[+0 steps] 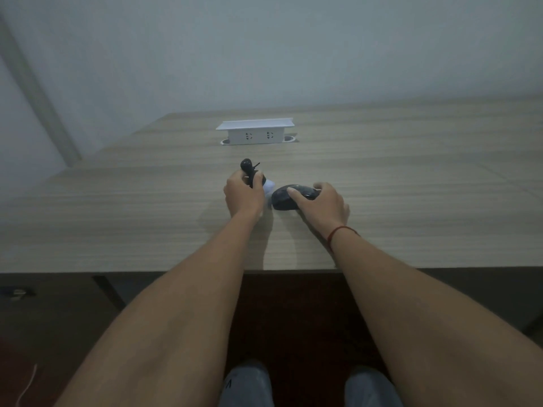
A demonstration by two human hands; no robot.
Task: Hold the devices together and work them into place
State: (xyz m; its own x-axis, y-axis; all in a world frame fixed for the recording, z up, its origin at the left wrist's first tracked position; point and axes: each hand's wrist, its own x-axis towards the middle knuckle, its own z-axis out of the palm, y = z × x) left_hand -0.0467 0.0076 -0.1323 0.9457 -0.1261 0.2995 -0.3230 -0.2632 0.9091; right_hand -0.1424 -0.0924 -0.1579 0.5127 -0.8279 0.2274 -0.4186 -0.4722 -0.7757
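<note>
From the head view, the left hand (244,195) has its grip curled round a small black object (249,170) that stands up out of the fist; what it is cannot be told. Just beside it, the right hand (321,205) rests on a dark computer mouse (283,198) lying on the wooden counter (132,218), fingers bent over its top. A white socket box (255,131) stands further back.
</note>
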